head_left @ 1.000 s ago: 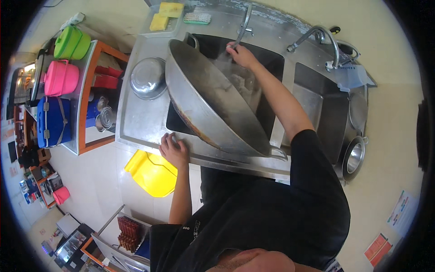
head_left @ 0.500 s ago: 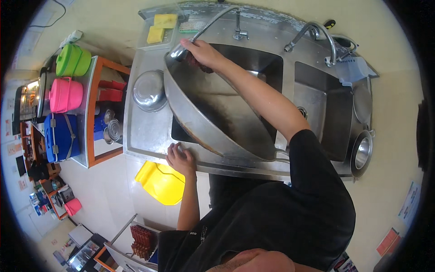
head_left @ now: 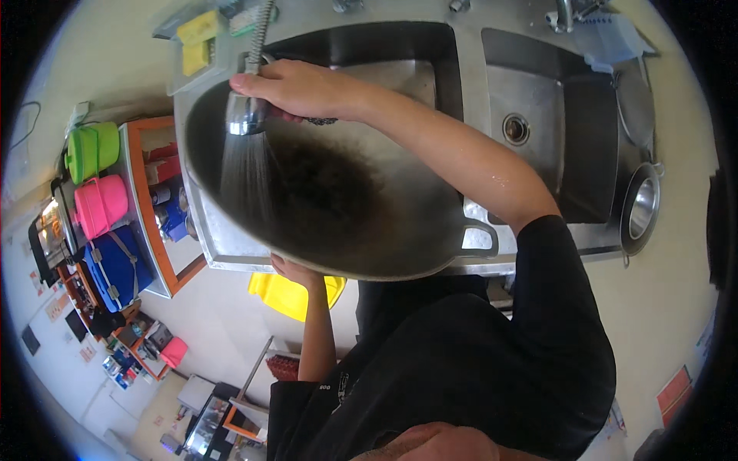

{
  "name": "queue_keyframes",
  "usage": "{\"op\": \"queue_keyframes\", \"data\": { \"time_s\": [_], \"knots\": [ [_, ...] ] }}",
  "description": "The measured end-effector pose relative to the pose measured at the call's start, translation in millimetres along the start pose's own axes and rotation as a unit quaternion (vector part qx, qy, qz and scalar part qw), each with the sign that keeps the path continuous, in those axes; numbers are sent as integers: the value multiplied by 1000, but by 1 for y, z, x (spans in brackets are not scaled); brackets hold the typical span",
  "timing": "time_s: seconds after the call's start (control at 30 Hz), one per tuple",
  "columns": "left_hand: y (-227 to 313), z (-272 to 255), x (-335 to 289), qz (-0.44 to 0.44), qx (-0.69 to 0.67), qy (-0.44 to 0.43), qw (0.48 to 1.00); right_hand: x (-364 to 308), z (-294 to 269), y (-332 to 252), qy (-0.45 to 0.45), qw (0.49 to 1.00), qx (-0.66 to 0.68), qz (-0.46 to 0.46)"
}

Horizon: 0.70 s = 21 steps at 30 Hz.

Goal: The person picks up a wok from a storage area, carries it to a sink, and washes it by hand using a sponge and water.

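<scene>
My right hand (head_left: 304,88) reaches across to the left and is closed around a chrome spray head (head_left: 246,115) on a flexible metal hose. Water fans down from it into a large metal wok (head_left: 415,223) with a dark patch inside. A dark mesh scrubber (head_left: 321,121) shows under the same hand's palm. The wok lies tilted over the left sink basin, a loop handle on its right side. At its near rim my left hand (head_left: 298,273) touches the wok from below; its fingers are mostly hidden behind the rim.
Right of the wok is a second sink basin (head_left: 530,146), with a metal bowl (head_left: 642,207) hanging beyond it. A clear tray (head_left: 219,65) with yellow sponges (head_left: 197,38) stands at the back left. A yellow plastic object (head_left: 296,296) is below the counter edge.
The wok has tipped so its inside faces me more, and water now visibly sprays into it. My left hand has gone from the counter's front edge to beneath the rim. The metal bowl is now hidden.
</scene>
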State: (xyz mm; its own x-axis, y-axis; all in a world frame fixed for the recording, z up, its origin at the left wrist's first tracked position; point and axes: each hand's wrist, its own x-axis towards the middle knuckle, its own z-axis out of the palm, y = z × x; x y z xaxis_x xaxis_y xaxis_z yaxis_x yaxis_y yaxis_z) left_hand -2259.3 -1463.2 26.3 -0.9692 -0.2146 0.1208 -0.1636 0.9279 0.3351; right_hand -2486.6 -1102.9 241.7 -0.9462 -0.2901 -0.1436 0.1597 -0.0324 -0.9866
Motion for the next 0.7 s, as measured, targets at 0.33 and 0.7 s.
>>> {"op": "queue_keyframes", "data": {
  "time_s": [0.33, 0.7],
  "knots": [
    [-29, -8, -28, -90, -39, -37, 994, -27, -30, 33, 14, 999, -16, -34],
    [-26, -20, -36, -100, -29, -35, 994, -77, -100, 55, -75, 992, -83, 56]
  ]
}}
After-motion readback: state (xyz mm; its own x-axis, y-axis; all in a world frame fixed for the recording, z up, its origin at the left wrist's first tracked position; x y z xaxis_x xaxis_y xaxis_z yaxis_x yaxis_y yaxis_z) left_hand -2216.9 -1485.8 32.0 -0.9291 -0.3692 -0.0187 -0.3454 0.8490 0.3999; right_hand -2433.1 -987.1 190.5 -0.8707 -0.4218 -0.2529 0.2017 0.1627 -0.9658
